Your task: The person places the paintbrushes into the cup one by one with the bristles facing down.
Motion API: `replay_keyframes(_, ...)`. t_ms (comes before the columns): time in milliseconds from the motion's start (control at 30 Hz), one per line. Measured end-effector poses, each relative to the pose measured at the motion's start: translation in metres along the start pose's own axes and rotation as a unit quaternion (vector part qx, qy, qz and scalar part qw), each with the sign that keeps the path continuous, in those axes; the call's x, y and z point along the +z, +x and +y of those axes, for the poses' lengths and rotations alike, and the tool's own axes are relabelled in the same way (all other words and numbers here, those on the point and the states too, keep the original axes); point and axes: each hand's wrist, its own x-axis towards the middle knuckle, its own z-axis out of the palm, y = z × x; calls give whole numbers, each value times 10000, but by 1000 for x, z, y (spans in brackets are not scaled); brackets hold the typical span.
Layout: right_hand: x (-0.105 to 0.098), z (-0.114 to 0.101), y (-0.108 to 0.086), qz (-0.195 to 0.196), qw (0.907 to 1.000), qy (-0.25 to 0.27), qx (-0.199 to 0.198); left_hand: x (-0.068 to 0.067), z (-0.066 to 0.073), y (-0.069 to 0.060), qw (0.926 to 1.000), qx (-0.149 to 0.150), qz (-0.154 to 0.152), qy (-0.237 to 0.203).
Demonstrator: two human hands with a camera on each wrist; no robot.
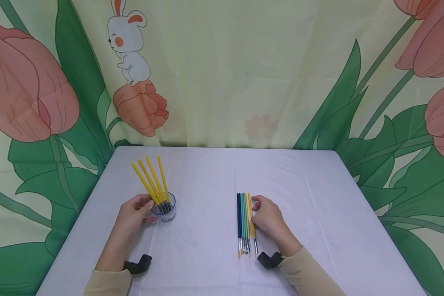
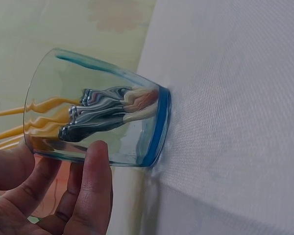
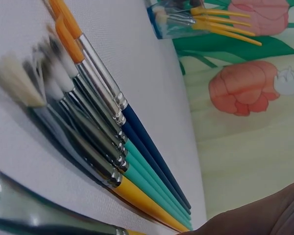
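On the left of the table, a small clear glass (image 1: 169, 214) with a blue base stands upright. Several yellow-handled paintbrushes (image 1: 153, 181) lean in it, bristles down. My left hand (image 1: 133, 211) holds the glass from its left side, with the thumb (image 2: 12, 166) near the rim and a finger (image 2: 95, 181) against the wall. Right of centre lies a row of paintbrushes (image 1: 243, 218) with dark blue, teal and yellow handles, bristles toward me. My right hand (image 1: 270, 216) pinches a yellow paintbrush (image 1: 253, 224) at the row's right side; its fingertips are out of the right wrist view.
A white cloth (image 1: 203, 246) covers the table. Behind it hangs a curtain (image 1: 222, 74) printed with tulips and a rabbit. Black curved pieces (image 1: 138, 265) are at both wrists, beside beige sleeves (image 1: 109, 283).
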Motion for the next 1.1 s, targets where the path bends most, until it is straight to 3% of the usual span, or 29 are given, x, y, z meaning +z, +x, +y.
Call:
replay_keyframes(567,0,-7,3,-33,9978,-661,-84,-1,-2,1,10000,23,45,2)
replay_keyframes(867,-3,-9,2,-104,9989,-452,63,0,-2,2,10000,12,33,33)
replay_keyframes(1100,-6,-5,2,-296,9993,82,221,0,-2,1,10000,7,19,1)
